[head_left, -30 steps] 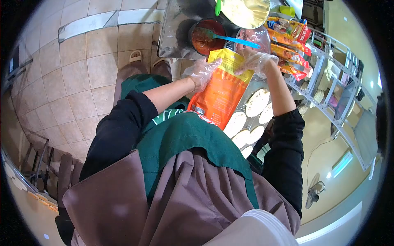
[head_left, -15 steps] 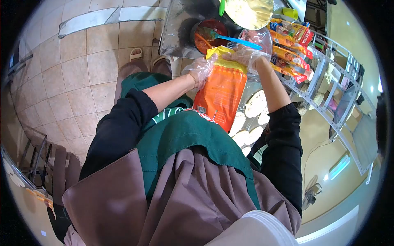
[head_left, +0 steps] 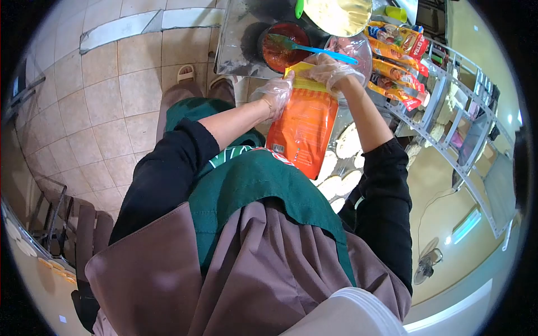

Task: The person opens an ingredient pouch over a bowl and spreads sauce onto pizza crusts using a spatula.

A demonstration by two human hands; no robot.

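Observation:
Both my hands wear clear plastic gloves. My left hand (head_left: 277, 96) is closed on the left edge of an orange pouch (head_left: 302, 123) with a yellow top, upright in front of my apron. At the pouch's upper right corner, my right hand (head_left: 330, 73) is closed with its fingers at the top edge. Just beyond the pouch is a dark bowl (head_left: 276, 59) of red sauce. A blue spatula (head_left: 322, 53) lies with its head in the sauce and its handle reaching right, past my right hand. A clear bowl (head_left: 361, 53) is partly hidden behind that hand.
A gold bowl (head_left: 339, 22) with pale contents stands at the back, a green handle (head_left: 299, 8) beside it. Several printed packets (head_left: 395, 73) lie to the right. Flat dough rounds (head_left: 333, 185) sit on the surface beside the pouch. Metal racks (head_left: 448, 123) stand farther right.
My right hand has shifted slightly left along the pouch's top. The orange streak over the sauce bowl no longer shows. The pouch stays in nearly the same place.

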